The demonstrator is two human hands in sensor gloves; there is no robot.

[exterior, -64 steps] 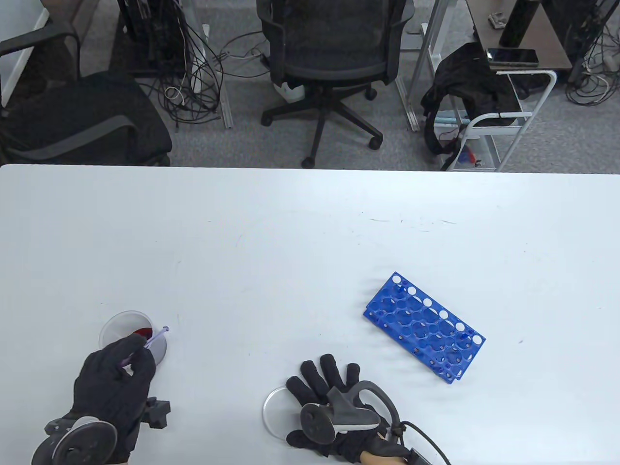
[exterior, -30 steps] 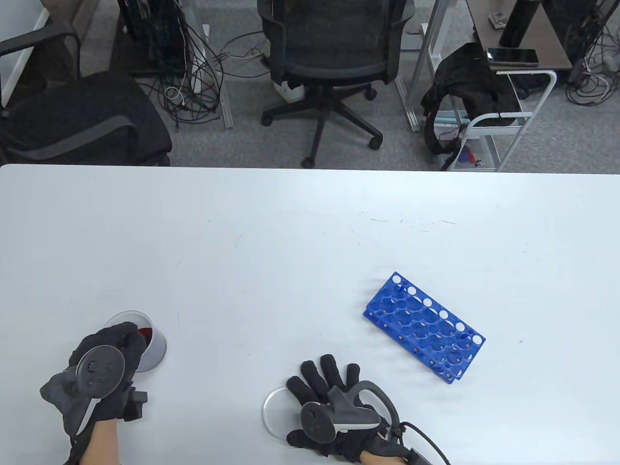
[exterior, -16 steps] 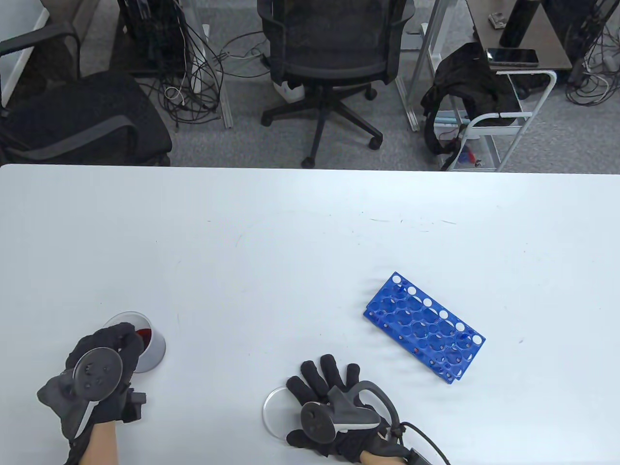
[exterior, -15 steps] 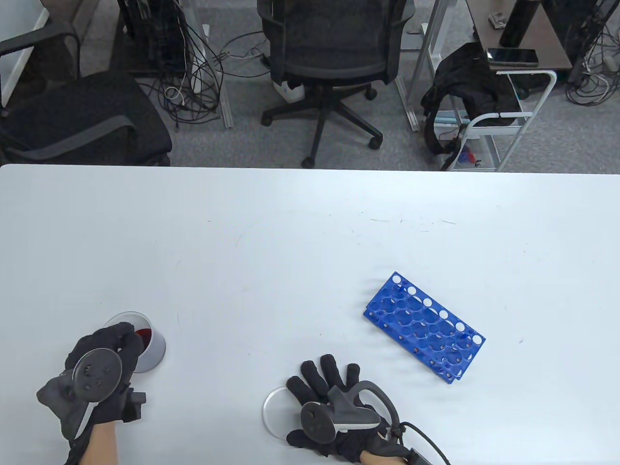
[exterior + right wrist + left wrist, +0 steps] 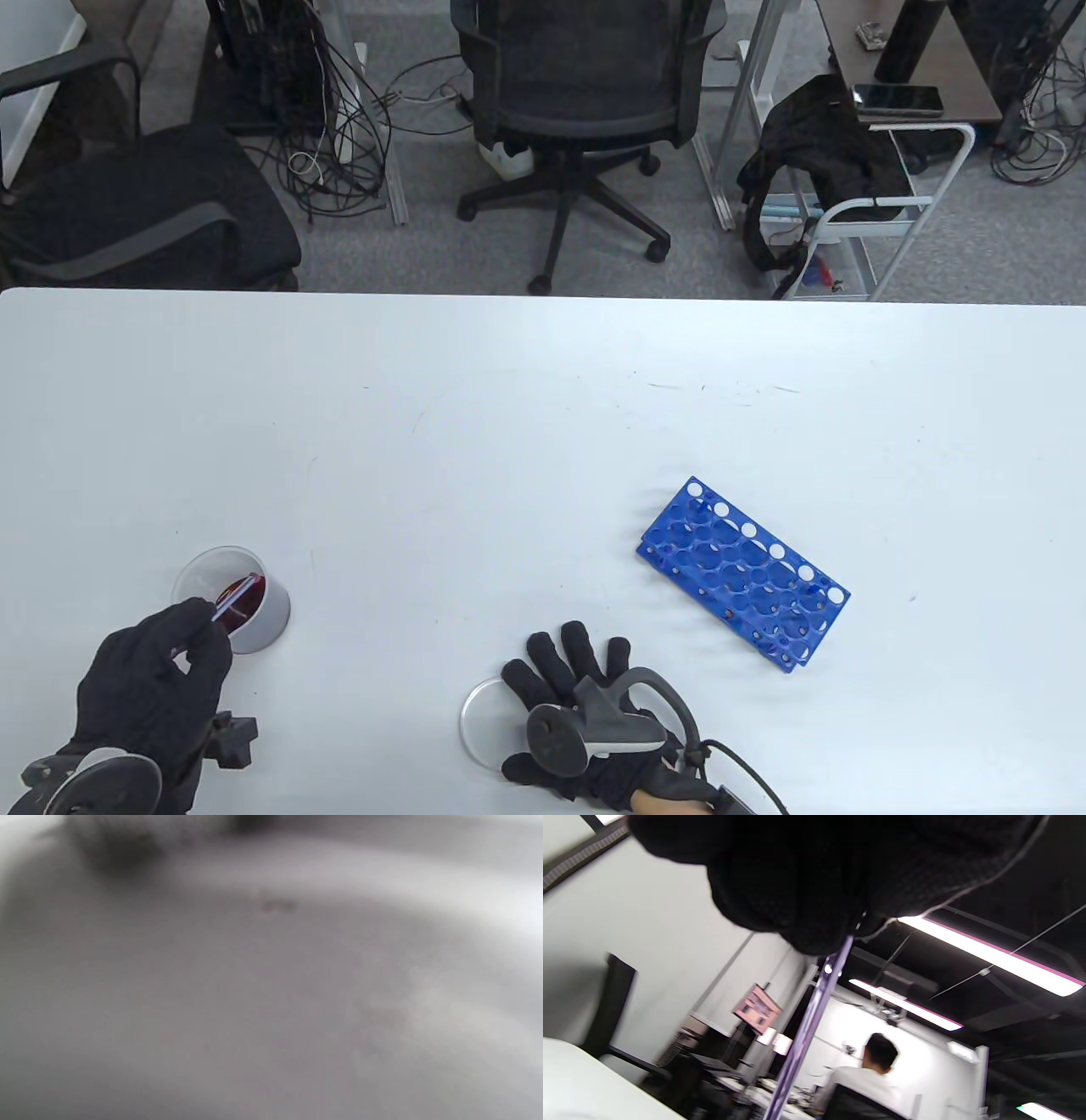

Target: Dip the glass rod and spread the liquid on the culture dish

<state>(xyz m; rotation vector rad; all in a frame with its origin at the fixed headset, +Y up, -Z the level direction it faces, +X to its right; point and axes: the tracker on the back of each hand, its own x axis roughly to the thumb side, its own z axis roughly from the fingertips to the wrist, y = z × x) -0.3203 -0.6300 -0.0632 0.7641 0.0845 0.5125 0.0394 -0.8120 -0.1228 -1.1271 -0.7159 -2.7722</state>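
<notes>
The left hand (image 5: 157,671) sits near the table's front left corner, its fingertips pinching a thin glass rod (image 5: 235,597). The rod slants up and away from the glove, and its far end reaches over the rim into a clear cup (image 5: 231,598) holding dark red liquid (image 5: 242,596); whether the tip touches the liquid cannot be told from above. In the left wrist view the same rod (image 5: 808,1029) runs down out of the bunched black fingers (image 5: 797,899) (that camera is tipped toward the ceiling lights, so the cup is out of sight there).

The right hand (image 5: 585,713) lies flat with its fingers spread, resting on the right part of a clear shallow dish (image 5: 477,722) near the table's front edge. The right wrist view is only a grey blur.

A blue test-tube rack (image 5: 742,573) lies at a slant on the white table (image 5: 543,407), well apart from both hands.
</notes>
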